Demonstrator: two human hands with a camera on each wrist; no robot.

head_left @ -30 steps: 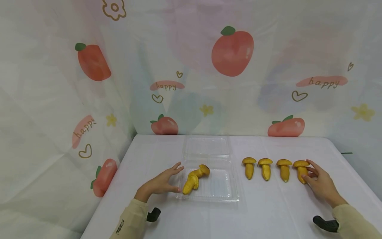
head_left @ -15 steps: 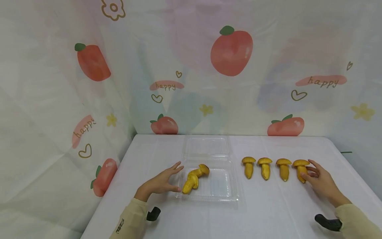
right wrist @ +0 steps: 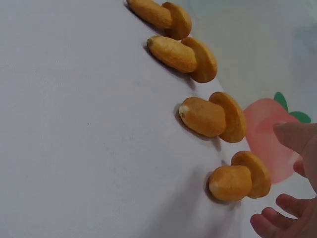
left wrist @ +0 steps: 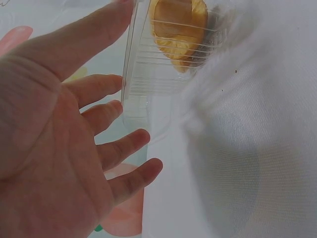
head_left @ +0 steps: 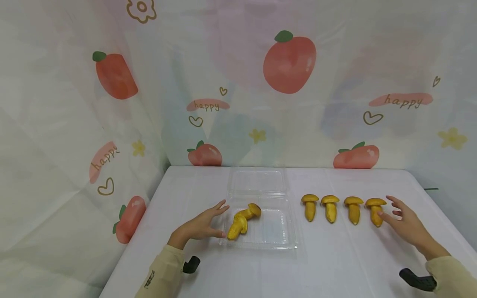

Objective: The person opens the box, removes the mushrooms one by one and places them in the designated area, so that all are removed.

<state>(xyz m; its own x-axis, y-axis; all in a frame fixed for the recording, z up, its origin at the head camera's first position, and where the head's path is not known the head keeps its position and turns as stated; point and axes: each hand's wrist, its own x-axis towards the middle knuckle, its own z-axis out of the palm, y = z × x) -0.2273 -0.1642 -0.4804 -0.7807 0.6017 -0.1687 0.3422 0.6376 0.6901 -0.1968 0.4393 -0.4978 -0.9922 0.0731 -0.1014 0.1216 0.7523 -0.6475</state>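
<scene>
Lying at nine o'clock from the spread, empty fingers of the nearer right hand (head_left: 408, 225), the rightmost mushroom (head_left: 376, 212) is aligned twelve-to-six in the head view.

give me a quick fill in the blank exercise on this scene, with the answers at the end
1. On the white table, a row of mushrooms outside the box counts ____ in all.
2. Inside the clear plastic box lie ____ more mushrooms.
3. The box's lid is not closed but ____.
4. In the head view, the right hand is beside the mushroom at the row's ____ end.

Missing words: four; two; open; right
</scene>
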